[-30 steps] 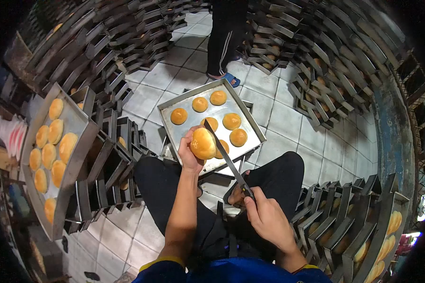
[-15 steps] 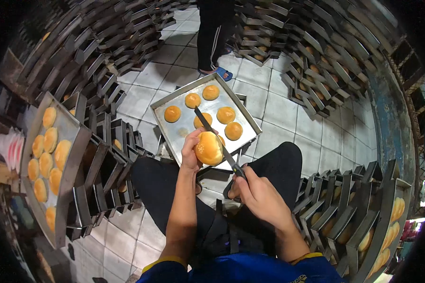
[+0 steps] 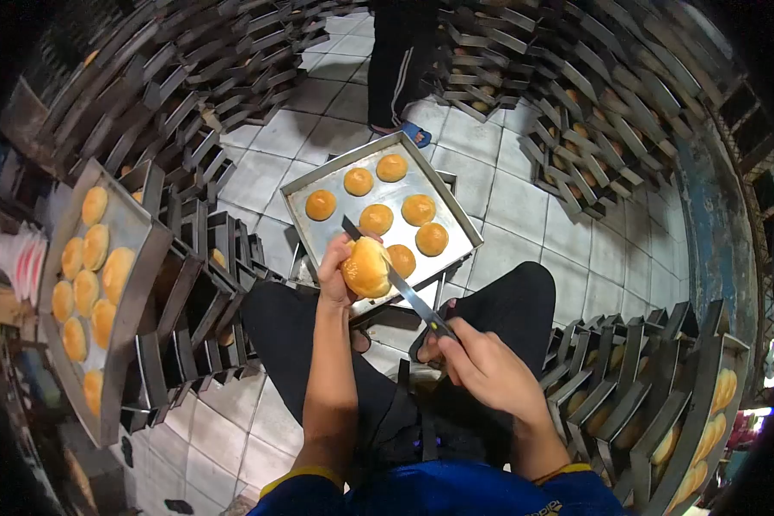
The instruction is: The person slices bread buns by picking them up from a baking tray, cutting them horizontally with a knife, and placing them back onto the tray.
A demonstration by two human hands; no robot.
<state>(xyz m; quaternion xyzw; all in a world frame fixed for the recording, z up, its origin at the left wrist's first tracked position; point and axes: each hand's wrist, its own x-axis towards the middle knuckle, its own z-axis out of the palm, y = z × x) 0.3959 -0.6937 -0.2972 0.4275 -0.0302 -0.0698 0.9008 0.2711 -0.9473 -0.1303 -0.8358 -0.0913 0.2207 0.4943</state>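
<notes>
My left hand (image 3: 334, 272) is closed around a golden round bun (image 3: 365, 269), held up above the near side of a metal baking tray (image 3: 294, 185). In my right hand (image 3: 482, 361) is the dark handle of a long knife (image 3: 416, 304). Its blade runs up and left against the bun's right side, where the pale crumb shows, and the dark tip sticks out beyond the bun's top. How deep the blade sits in the bun is hidden. Several whole buns, such as one bun (image 3: 376, 219), lie on the tray just past my hands.
A tilted tray of buns (image 3: 146, 267) tops a stack at the left. Stacked trays (image 3: 615, 370) holding buns stand at the right, with more stacks (image 3: 232, 69) behind. Another person's leg (image 3: 396, 77) and blue sandal (image 3: 413, 132) are beyond the tray on the tiled floor (image 3: 507, 202).
The knife has drawn back toward my right hand's side, its tip now nearer the bun. The bun has turned and shifted slightly left, showing more pale crumb. The whole view has shifted a little.
</notes>
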